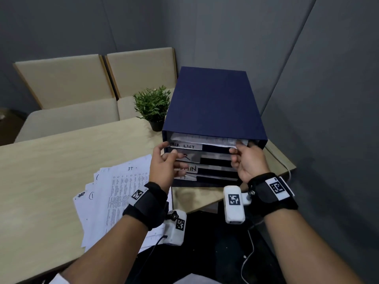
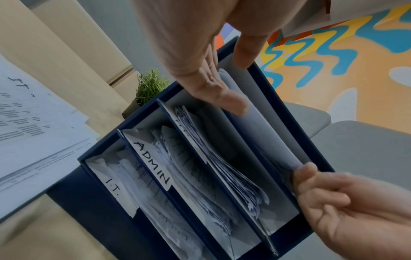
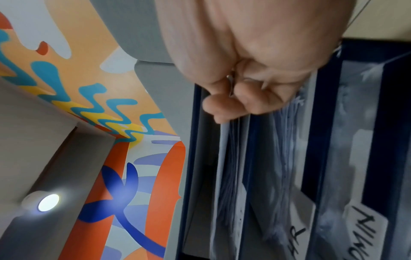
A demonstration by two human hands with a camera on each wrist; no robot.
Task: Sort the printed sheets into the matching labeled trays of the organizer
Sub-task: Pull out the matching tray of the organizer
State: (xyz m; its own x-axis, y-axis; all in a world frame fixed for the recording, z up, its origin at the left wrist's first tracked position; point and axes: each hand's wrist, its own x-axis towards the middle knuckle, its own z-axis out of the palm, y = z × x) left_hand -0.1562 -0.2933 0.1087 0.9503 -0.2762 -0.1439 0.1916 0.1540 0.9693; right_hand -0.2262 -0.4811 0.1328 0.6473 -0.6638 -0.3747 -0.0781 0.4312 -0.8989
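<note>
Up against the grey padded wall, a light wooden table (image 1: 51, 160) carries a dark blue four-tray organizer (image 1: 213, 103) at its right end, the trays stacked one above another and each fronted by a handwritten white label: TASK LIST (image 1: 185, 146) on top, HR (image 3: 296, 232) beneath it, then ADMIN (image 2: 153, 161), then I.T. (image 2: 112, 187) at the bottom. All four trays hold paper. A loose pile of printed sheets (image 1: 114, 193) lies fanned on the table just left of the organizer, the topmost one marked "IT" by hand at its head. A small potted plant (image 1: 152, 106) stands at the organizer's far left corner, with two beige chairs (image 1: 67, 93) pushed in behind the table. Both hands are up at the top tray's mouth, well apart from each other. The left hand (image 1: 164, 162) hovers loose and spread at the left end, its thumb (image 2: 231, 101) near the front of the top tray and its fingers relaxed over the HR label; whether it actually touches the paper cannot be told. The right hand (image 1: 247, 160) is at the right end, its thumb and fingers pinched together on the near edge of a white sheet (image 1: 205, 140) that lies most of the way inside the TASK LIST tray, only its front margin sticking out.
</note>
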